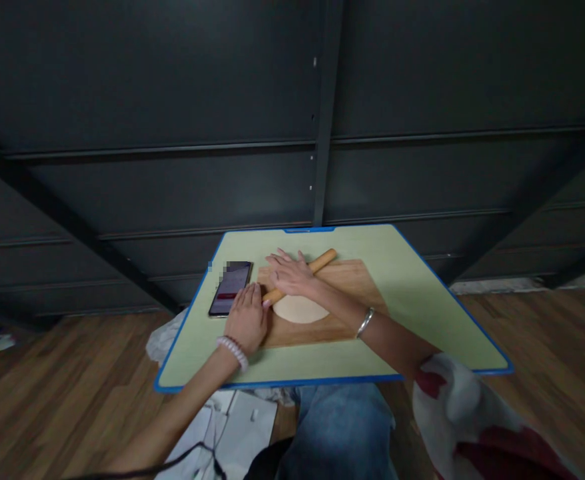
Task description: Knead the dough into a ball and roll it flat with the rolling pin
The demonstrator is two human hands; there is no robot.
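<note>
A wooden rolling pin [324,260] lies slantwise over a thin, pale round of rolled dough [300,310] on a wooden board [357,287]. My right hand [292,275] rests flat across the middle of the pin, fingers spread past its far side. Its palm and wrist cover part of the dough. At the board's left edge, my left hand [247,317] lies palm down with the fingers stretched out side by side. The left thumb touches or nearly touches the near end of the pin. Beside those fingers is a phone [230,290] with its screen lit.
The board sits on a light green folding table [432,327] with a blue rim. Dark panels [212,187] rise behind the table. Below are my jeans-covered leg [342,427], a white box [247,427], a black cable [187,453], a plastic bag [165,337] and wooden flooring [72,387].
</note>
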